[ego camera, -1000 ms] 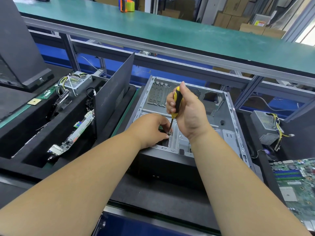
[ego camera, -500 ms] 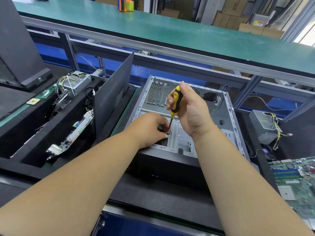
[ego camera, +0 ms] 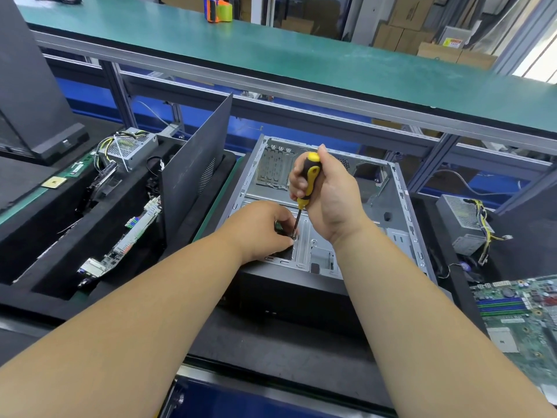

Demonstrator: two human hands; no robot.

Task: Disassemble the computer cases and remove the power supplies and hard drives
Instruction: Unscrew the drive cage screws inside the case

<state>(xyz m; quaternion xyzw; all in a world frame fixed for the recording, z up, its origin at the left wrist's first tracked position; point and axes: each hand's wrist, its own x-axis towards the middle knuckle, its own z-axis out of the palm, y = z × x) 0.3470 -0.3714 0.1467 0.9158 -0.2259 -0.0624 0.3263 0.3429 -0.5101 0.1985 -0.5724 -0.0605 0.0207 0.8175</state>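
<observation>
An open grey computer case lies on its side in front of me, its inside bare metal. My right hand grips a yellow-and-black screwdriver upright, its tip down on the case floor near the front. My left hand reaches into the case beside the tip, fingers curled around a small dark part that is mostly hidden. A removed power supply with yellow cables lies right of the case, and another power supply lies in the tray at left.
A black side panel stands on edge left of the case. The black foam tray at left holds circuit boards and cables. A green motherboard lies at the right. A green shelf runs overhead behind.
Both hands stay at the same spot in the case. The screwdriver handle has shifted only slightly in my right hand.
</observation>
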